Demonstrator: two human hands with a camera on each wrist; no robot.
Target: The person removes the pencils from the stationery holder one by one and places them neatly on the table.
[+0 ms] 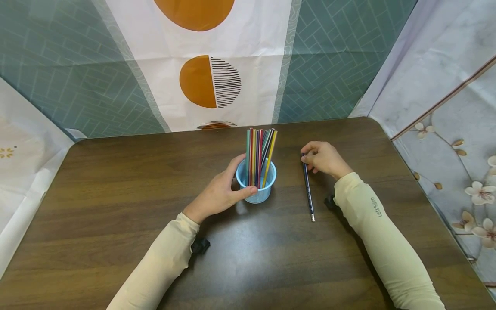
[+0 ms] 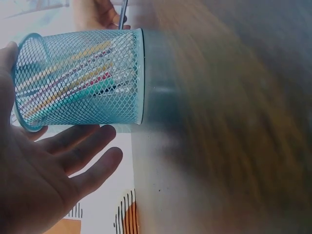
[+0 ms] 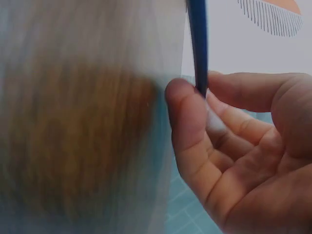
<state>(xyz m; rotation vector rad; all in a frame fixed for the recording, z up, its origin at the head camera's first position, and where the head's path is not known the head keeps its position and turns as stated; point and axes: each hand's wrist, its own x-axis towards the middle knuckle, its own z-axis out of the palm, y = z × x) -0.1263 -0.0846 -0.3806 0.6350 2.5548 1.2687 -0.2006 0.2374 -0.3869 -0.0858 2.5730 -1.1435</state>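
A light blue mesh pencil cup (image 1: 258, 198) stands upright on the table, holding several coloured pencils (image 1: 255, 150). My left hand (image 1: 217, 193) holds the cup from its left side, thumb at the front of the rim and forefinger behind it. In the left wrist view, the other fingers (image 2: 95, 170) spread loosely beside the mesh. To the right of the cup, my right hand (image 1: 324, 159) pinches a dark pencil (image 1: 308, 191) near its far end, between thumb and forefinger. The pencil's pale-tipped end points toward me. Its far tip is hidden by the fingers.
The brown wooden table (image 1: 116, 206) extends to both sides of the cup. Behind its far edge hangs a patterned cloth (image 1: 255, 86), and a floral sheet (image 1: 445, 172) hangs at the right. Both wrists carry black camera mounts.
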